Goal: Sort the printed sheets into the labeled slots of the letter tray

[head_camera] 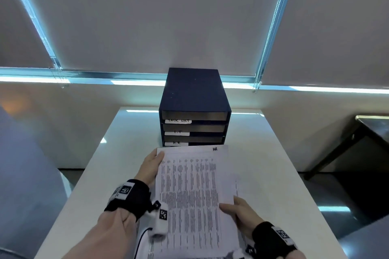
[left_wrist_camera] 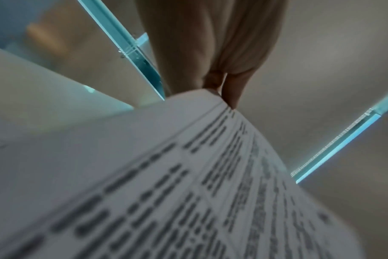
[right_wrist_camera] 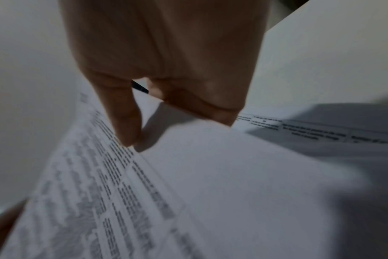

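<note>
Both hands' fingers point(head_camera: 156, 159) hold the HR-marked sheet point(head_camera: 189, 195). Keep it flat; feed its far edge, beyond the fingers, into the H.R. slot point(head_camera: 194, 139).

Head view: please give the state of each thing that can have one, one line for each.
Top sheet: lifted, held by both hands, "HR" handwritten at its top corner.
Stack: lying on the table under the sheet.
Tray: three open slots labeled TASK LIST, I.T, H.R.
Left hand: grips the sheet's left edge.
Right hand: pinches its right edge.
</note>
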Demonstrator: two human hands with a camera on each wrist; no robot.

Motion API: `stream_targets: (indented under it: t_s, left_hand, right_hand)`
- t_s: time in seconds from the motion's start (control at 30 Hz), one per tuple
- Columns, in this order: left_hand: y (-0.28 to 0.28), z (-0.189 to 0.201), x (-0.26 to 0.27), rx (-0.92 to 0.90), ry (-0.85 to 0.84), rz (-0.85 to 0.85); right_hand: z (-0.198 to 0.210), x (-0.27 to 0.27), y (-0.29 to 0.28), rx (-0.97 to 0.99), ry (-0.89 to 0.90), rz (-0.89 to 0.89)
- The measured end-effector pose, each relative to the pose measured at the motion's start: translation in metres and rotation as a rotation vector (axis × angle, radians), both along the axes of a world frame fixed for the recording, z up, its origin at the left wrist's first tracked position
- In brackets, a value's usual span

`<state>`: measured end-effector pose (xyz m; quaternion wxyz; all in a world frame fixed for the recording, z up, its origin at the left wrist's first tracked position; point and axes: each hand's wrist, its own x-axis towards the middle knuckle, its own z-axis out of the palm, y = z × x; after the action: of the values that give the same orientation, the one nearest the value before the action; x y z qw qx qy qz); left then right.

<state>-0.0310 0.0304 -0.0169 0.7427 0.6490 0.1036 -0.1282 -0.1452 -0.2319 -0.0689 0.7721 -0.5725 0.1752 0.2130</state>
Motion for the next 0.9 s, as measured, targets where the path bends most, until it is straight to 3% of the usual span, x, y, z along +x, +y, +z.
stream_targets:
  t_s: [0.4,0.57,0.7,0.9]
  left_hand:
    - [-0.009,-0.005,0.015,-0.009,0.020,0.010]
    - [-0.007,-0.011,0.019,0.049,0.054,0.085]
    - [-0.007,-0.026,0.014,0.067,0.118,0.131]
    - [-0.009,-0.043,-0.007,0.022,0.252,-0.033]
  right_hand:
    - [-0.003,0.000,-0.006,0.005,0.008,0.014]
    - [-0.007,-0.004,-0.001,-0.021,0.068,-0.068]
    - [0.026,-0.012,0.016,-0.065,0.083,-0.132]
    - [-0.084,0.052,-0.029,-0.234,0.177,-0.133]
